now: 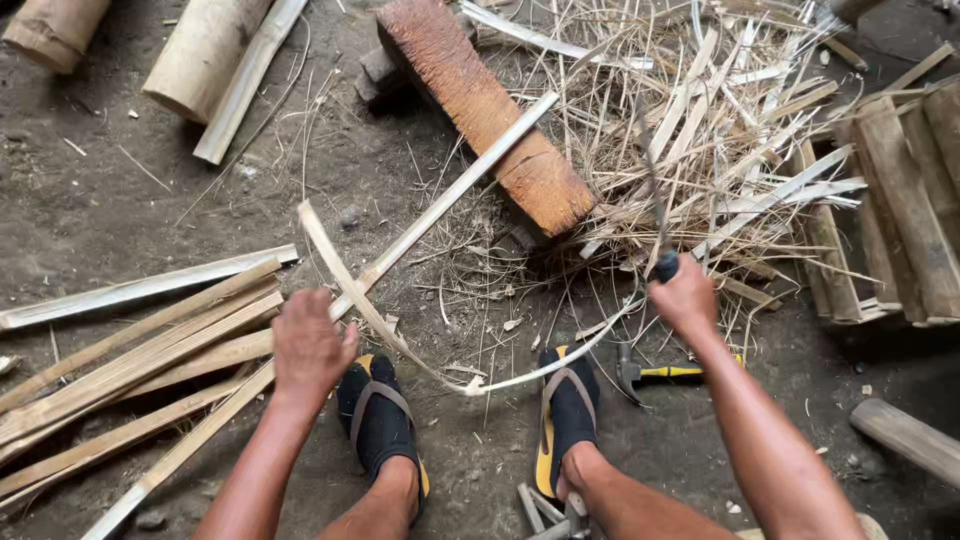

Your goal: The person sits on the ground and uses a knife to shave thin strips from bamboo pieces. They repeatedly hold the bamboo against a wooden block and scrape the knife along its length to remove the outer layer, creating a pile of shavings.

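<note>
Bamboo strip [400, 255] gripped by left hand [310, 345], right hand [685, 298] fisted on knife handle [666, 266]; wood block [485, 110] and shavings [700, 130] crowd ahead

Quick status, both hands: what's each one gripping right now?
Left hand: closed on a long bamboo strip.
Right hand: closed on the dark handle of a knife, blade pointing up.

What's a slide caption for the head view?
Left hand grips a long bamboo strip while the right hand holds a knife upright.
</note>
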